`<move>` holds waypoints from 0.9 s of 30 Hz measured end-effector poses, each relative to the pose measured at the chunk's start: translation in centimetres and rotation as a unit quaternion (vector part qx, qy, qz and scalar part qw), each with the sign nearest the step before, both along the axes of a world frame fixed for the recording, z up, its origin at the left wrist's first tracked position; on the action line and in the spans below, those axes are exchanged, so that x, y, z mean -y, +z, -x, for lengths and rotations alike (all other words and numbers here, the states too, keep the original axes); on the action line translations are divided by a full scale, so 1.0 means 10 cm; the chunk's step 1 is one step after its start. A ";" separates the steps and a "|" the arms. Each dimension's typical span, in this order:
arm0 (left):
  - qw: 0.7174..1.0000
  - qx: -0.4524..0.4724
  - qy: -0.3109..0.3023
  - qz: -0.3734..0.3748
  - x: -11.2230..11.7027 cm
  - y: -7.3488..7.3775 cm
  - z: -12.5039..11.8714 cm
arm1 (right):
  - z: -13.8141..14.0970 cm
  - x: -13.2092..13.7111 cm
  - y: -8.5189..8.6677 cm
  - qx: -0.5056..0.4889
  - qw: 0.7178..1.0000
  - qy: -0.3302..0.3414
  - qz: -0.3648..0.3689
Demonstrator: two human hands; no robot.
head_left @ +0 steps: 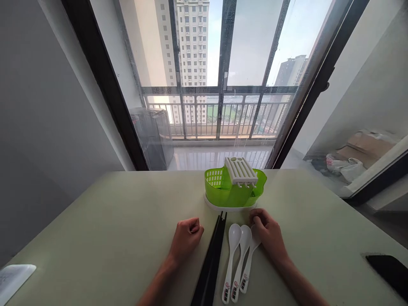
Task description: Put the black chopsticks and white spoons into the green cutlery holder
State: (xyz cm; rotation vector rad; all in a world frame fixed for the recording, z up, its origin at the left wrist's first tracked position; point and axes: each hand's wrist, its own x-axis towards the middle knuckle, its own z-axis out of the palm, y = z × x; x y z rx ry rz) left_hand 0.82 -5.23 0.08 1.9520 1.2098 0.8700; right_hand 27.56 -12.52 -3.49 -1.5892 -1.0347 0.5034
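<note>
My left hand (187,234) rests on the table as a loose fist, left of several black chopsticks (213,259), with nothing seen in it. Curled fingers also mark my right hand (268,234), which lies at the bowl end of the rightmost white spoon (249,259) and hides part of that bowl. Two more white spoons, a middle one (241,257) and a left one (233,246), lie beside it, bowls pointing away from me. Beyond the hands stands a green utensil holder (219,196) with a white slotted top (241,171) and a white base.
The pale table (127,238) spreads out to both sides. A white object (15,280) sits at its left edge, and a black object (387,272) at the right. Past the far edge is a glass door with a dark frame (314,100), with a balcony behind it.
</note>
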 end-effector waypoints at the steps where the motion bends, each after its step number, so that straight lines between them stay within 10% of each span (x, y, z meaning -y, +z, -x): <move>1: 1.000 -0.001 0.000 0.000 0.00 0.00 0.00 | 0.00 0.00 0.00 0.001 1.000 0.001 0.002; 27: 0.966 -0.238 -0.067 -0.075 0.21 0.04 -0.11 | 0.00 0.02 -0.01 0.016 1.000 0.005 0.021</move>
